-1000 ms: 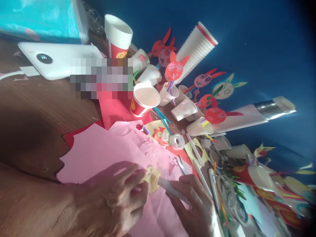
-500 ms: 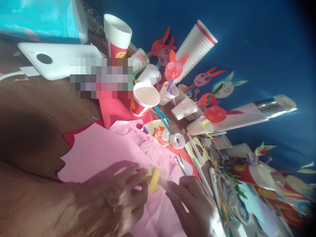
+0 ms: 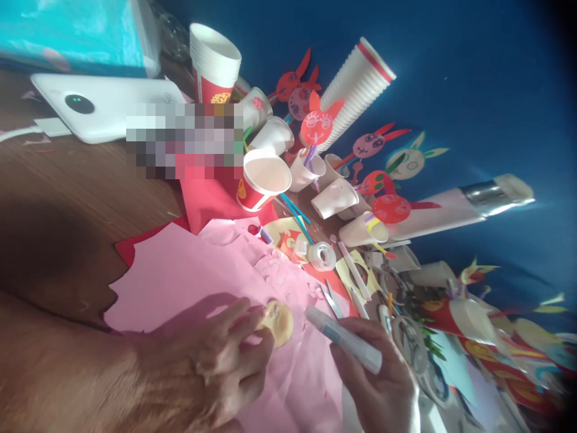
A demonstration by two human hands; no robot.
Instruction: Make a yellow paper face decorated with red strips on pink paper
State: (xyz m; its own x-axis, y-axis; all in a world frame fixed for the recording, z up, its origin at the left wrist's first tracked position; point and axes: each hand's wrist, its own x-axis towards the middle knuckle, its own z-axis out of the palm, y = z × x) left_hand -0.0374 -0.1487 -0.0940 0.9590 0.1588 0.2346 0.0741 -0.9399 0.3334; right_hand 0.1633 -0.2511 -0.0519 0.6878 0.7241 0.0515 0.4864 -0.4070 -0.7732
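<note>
My left hand [image 3: 216, 355] pinches the left edge of a small round piece of yellow paper [image 3: 280, 325] with its fingertips, just over a sheet of pink paper [image 3: 180, 270]. The disc lies with its broad side up. To the right of it, my right hand [image 3: 381, 367] grips a whitish, translucent glue stick [image 3: 345, 338] between thumb and fingers. The stick's narrow end points at the disc and stands a little apart from it. Scissors [image 3: 332, 299] lie partly in view beyond the stick.
Tape [image 3: 323, 256], marker pens and yellow paper offcuts [image 3: 356, 269] lie beyond the pink sheet. Several paper cups [image 3: 264, 180] stand behind, some holding paper rabbit heads [image 3: 317, 126]. A tall cup stack [image 3: 358, 90] leans near the blue wall. A white power bank [image 3: 117, 108] sits at the left.
My right hand has moved right, drawing the glue stick off the yellow disc, and the stick now shows along its length. The left hand keeps its hold and has barely moved.
</note>
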